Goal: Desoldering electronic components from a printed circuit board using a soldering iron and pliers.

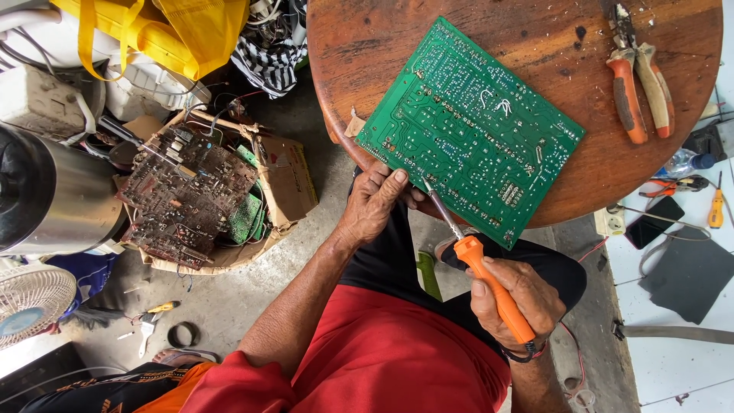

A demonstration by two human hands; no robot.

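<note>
Head view hides your left hand (375,203) fingers under the green circuit board (468,130) it's gripping. Your right hand (514,302) clutches an orange soldering iron (478,264), pliers (641,73) lying well apart on the round table (367,46).

A circuit board (469,130) lies on the round table (367,46) at my twelve o'clock, its near edge overhanging. Pliers (641,76) lie on the table at two o'clock. My left hand (375,203) grips the board's near edge; my right hand (516,298), nearer me, holds a soldering iron (478,264) whose tip touches the board. A box of boards (191,195) sits on the floor at ten o'clock.
</note>
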